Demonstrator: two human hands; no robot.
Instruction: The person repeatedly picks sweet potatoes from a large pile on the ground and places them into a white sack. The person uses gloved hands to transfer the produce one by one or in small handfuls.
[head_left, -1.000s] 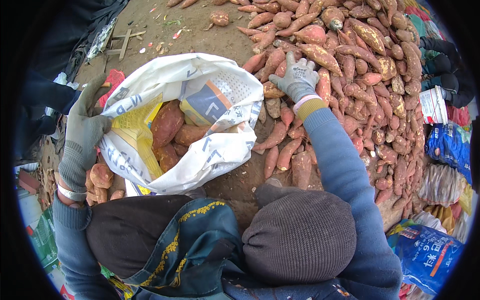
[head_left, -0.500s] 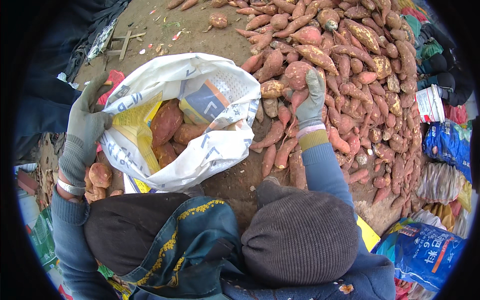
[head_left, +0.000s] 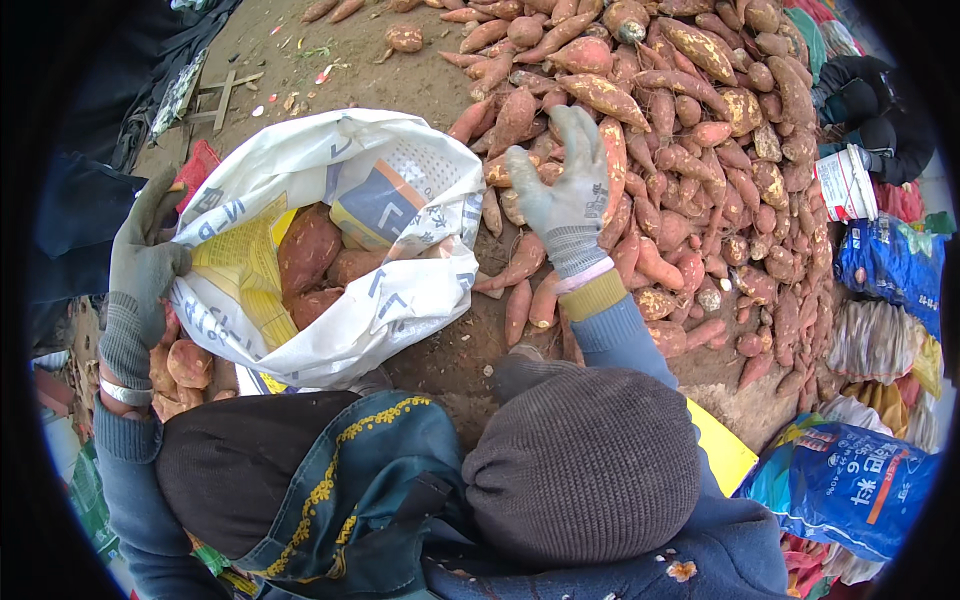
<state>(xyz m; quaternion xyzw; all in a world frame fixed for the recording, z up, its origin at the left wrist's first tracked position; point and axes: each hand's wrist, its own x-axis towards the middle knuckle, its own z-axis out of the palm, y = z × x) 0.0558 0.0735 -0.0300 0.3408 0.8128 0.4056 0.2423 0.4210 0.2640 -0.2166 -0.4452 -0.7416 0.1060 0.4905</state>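
- Evidently the right hand [head_left: 565, 190] holds nothing: at 1 o'clock from the picture's centre, it hangs over the heap's near edge, its thumb well apart from its fingers.
- At 9 o'clock the left hand [head_left: 140, 265] rests against the sack's edge, thumb at the rim; I cannot tell how tightly it pinches.
- Between them, toward 10 o'clock, the white sack [head_left: 410, 315] gapes wide, its woven-looking sheet creased, with a yellow panel inside.
- Several plump sweet potatoes [head_left: 308, 245] already lie in it, with much room above them, so filling looks only partly done.
- Far more remain in the heap [head_left: 660, 265] around 2 o'clock: reddish, tapering or bulbous, some with patchy yellowish skin.
- Below the left hand, toward 8 to 9 o'clock, are loose rounded roots [head_left: 190, 365].
- Farther out, a white bucket [head_left: 845, 185] stands between 2 and 3 o'clock, and a glossy blue bag [head_left: 850, 490] lies at 4.
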